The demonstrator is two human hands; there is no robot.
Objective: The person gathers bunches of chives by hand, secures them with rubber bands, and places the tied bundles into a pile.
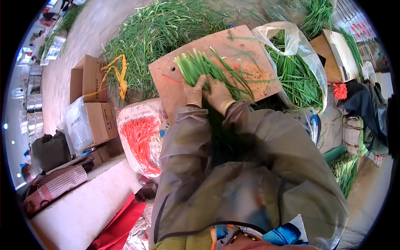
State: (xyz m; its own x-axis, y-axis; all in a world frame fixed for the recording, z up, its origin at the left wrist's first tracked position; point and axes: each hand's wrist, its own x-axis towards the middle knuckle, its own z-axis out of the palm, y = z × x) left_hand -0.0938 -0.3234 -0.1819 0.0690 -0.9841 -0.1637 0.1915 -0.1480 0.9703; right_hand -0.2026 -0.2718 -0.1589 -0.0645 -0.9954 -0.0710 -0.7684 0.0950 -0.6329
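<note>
Both my hands are closed around a bunch of green chives [193,66] above a wooden board [258,62]. My left hand [193,92], in a pale glove, grips the near left side of the bunch, thumb upward. Right beside it, my gloved right hand [219,96] wraps the right side. The pale cut ends point away from me, and the dark leaves hang down between my forearms, partly blurred. Several loose chive stalks [237,79] lie on the board just right of the bunch.
A large chive heap [166,27] lies behind the board. To the right stands a clear plastic bag [318,79] of chives. On the left are red ties [141,139] on a sack and a cardboard box [93,79]. A person's dark clothing [362,108] shows at far right.
</note>
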